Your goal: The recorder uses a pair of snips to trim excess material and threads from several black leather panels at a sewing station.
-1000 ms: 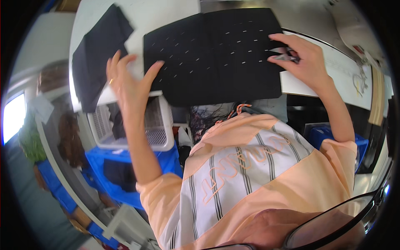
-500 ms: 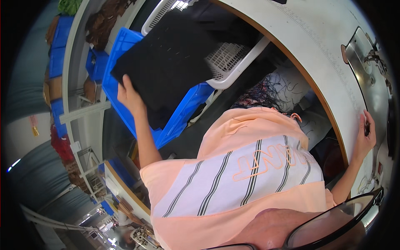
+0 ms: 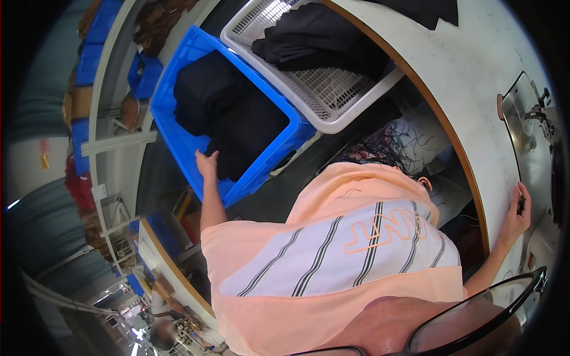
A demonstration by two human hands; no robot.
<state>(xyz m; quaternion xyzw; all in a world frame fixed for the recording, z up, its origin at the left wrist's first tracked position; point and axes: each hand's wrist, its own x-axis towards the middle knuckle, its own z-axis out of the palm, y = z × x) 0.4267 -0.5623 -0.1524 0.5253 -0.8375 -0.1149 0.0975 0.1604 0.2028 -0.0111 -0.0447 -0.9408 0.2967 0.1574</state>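
Observation:
My left hand is over the near-left rim of a blue plastic crate, its fingers apart and holding nothing. Black cloth pieces lie heaped in that crate, just beyond my fingertips. On the right, my right hand rests by the white worktable, close to the metal bed of a sewing machine. Its fingers are curled round a small dark object that I cannot make out.
A white mesh basket with folded black cloth stands against the crate. Loose thread scraps lie below the table's brown edge. More black cloth is on the tabletop. A shelf with blue bins stands left; a person sits far off.
The black cloth piece in my left hand has gone down into the blue crate and been let go. Black cloth in the white basket now shows. My right hand has stayed near the machine.

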